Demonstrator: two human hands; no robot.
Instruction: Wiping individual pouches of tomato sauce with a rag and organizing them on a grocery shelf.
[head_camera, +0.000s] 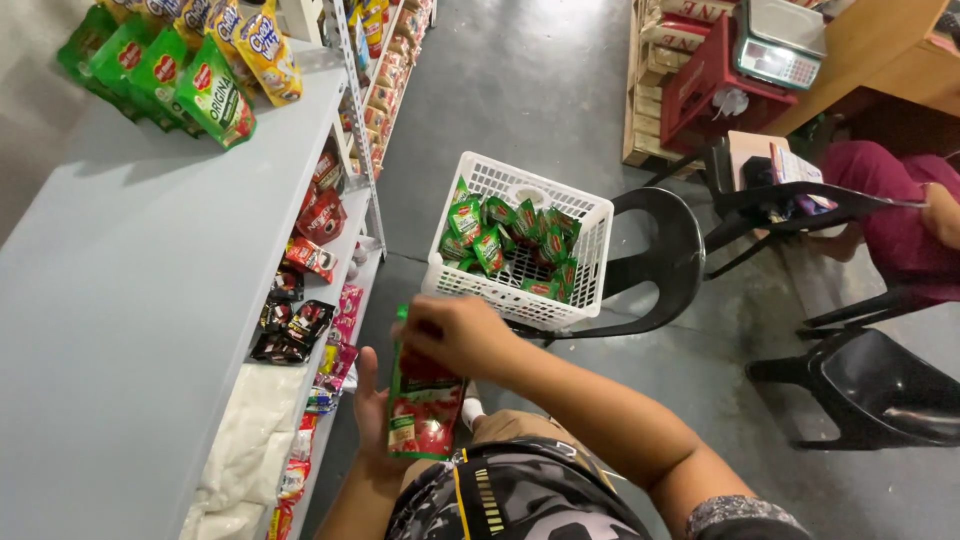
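Both your hands at lower centre on one red-and-green sauce pouch (424, 400), your left hand (368, 415) cupped behind it, your right hand (455, 335) pinching its top, beyond them a white basket (590, 225) of green pouches on a black chair (665, 250), green packets (215, 100) on the grey shelf (130, 280) upper left.

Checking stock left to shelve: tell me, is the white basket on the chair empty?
No, the white basket holds several green and red pouches.
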